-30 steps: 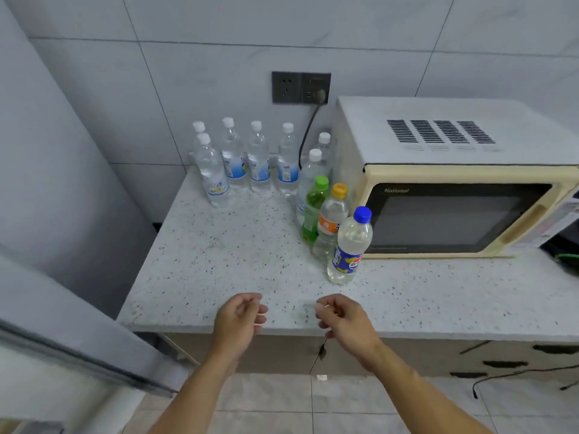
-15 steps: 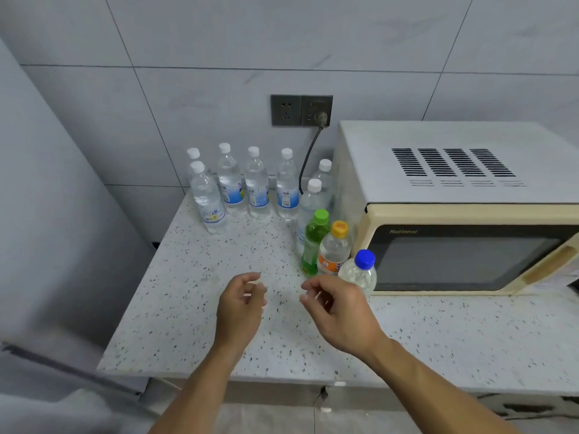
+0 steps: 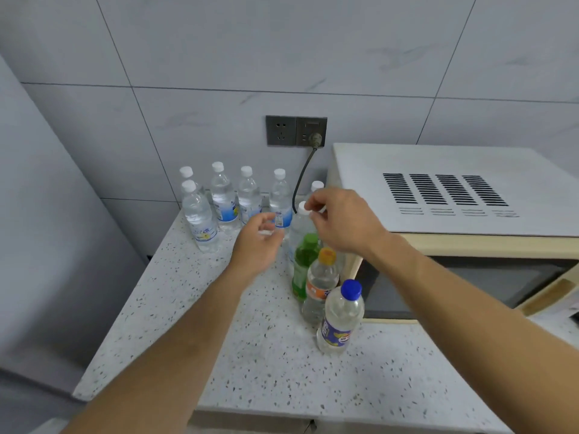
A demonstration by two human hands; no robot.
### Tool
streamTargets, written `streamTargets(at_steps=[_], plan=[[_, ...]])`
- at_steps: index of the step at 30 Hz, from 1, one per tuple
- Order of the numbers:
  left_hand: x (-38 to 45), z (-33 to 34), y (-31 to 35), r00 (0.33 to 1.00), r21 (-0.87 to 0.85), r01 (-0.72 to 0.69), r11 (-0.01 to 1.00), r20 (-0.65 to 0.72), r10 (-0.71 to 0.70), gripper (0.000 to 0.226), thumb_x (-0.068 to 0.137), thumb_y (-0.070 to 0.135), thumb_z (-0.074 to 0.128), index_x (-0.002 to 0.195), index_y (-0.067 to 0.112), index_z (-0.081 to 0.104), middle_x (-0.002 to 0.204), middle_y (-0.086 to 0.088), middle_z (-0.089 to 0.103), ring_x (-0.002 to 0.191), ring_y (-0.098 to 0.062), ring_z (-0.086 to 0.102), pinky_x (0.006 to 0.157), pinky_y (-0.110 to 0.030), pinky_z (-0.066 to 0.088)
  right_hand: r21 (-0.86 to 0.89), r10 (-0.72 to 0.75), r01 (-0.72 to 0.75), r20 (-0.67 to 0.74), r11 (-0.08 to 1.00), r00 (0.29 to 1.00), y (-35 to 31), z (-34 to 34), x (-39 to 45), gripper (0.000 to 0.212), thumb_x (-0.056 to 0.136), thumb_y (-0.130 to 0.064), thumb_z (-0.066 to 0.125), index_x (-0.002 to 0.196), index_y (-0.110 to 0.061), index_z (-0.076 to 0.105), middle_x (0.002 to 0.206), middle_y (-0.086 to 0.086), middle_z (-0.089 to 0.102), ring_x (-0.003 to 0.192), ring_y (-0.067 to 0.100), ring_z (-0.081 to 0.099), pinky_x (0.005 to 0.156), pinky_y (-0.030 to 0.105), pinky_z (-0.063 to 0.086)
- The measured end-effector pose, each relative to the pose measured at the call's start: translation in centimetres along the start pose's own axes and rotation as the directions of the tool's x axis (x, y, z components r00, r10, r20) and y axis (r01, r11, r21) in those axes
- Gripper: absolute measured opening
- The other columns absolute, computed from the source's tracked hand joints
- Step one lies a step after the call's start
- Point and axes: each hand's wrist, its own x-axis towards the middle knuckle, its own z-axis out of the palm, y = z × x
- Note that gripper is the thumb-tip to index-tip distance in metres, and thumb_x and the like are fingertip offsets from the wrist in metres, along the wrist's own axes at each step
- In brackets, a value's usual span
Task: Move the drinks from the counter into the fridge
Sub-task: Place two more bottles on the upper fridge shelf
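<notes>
Both hands have moved up from the tabletop [image 3: 266, 355] edge to mid-frame. Right hand [image 3: 340, 222] fingertips now pinch a water bottle [image 3: 299, 228] cap; left hand [image 3: 257, 242] half-curled, empty, nr the back-row bottle [image 3: 280, 200]. First pickup starting; all drinks on tabletop.

plastic, stone and tile

the water bottles [image 3: 222, 198] are clear glossy plastic with matt white caps. the counter [image 3: 266, 355] looks like smooth speckled stone. the wall tiles [image 3: 344, 51] are smooth, faintly glossy. the microwave [image 3: 454, 189] top is matt.
</notes>
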Motion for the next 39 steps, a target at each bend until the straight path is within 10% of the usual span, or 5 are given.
streamTargets(at_steps=[6, 13, 31, 39], plan=[[5.1, 2.4, 2.7, 0.963, 0.309, -0.234, 0.922, 0.200, 0.178, 0.058, 0.091, 0.031, 0.067, 0.144, 0.027, 0.042, 0.139, -0.006, 0.046, 0.120, -0.022, 0.053, 0.103, -0.040, 0.045, 0.001, 0.071, -0.071, -0.041, 0.998, 0.997, 1.4, -1.4, 2.9, 0.015, 0.093, -0.015, 0.058, 0.102, -0.015, 0.071, 0.099, 0.003, 0.073, 0.089, 0.022, 0.065, 0.078, 0.027, 0.049], [7.4, 3.7, 3.4, 0.865, 0.543, -0.469, 0.697, 0.440, 0.240, 0.045, 0.095, 0.017, 0.061, 0.139, 0.022, 0.052, 0.141, -0.005, 0.045, 0.124, -0.026, 0.051, 0.101, -0.039, 0.044, 0.007, 0.089, -0.089, -0.043, 0.996, 0.995, 2.4, -1.6, 3.0, 0.017, 0.092, -0.013, 0.059, 0.103, -0.015, 0.071, 0.099, 0.003, 0.073, 0.087, 0.021, 0.065, 0.076, 0.023, 0.046], [-3.6, -6.6, -1.9, 0.998, 0.437, -0.034, 0.899, -0.026, 0.050, 0.022, 0.084, 0.015, 0.068, 0.101, 0.027, 0.064, 0.105, -0.002, 0.053, 0.087, -0.020, 0.057, 0.065, -0.021, 0.037, -0.444, 0.239, 0.003, 0.488, 0.896, 0.839, -0.3, 8.0, 5.4, 0.018, 0.088, -0.024, 0.066, 0.100, -0.012, 0.061, 0.080, 0.000, 0.058, 0.070, 0.015, 0.057, 0.066, 0.029, 0.052], [-8.2, -8.0, -3.1, 0.993, 0.380, 0.001, 0.925, -0.110, 0.044, 0.021, 0.085, 0.019, 0.074, 0.104, 0.022, 0.066, 0.112, 0.001, 0.051, 0.091, -0.019, 0.059, 0.077, -0.027, 0.047, -0.455, 0.233, 0.047, 0.538, 0.889, 0.810, -2.7, 9.7, 4.1, 0.009, 0.088, -0.017, 0.064, 0.091, -0.010, 0.058, 0.079, 0.002, 0.055, 0.079, 0.020, 0.057, 0.067, 0.030, 0.050]])
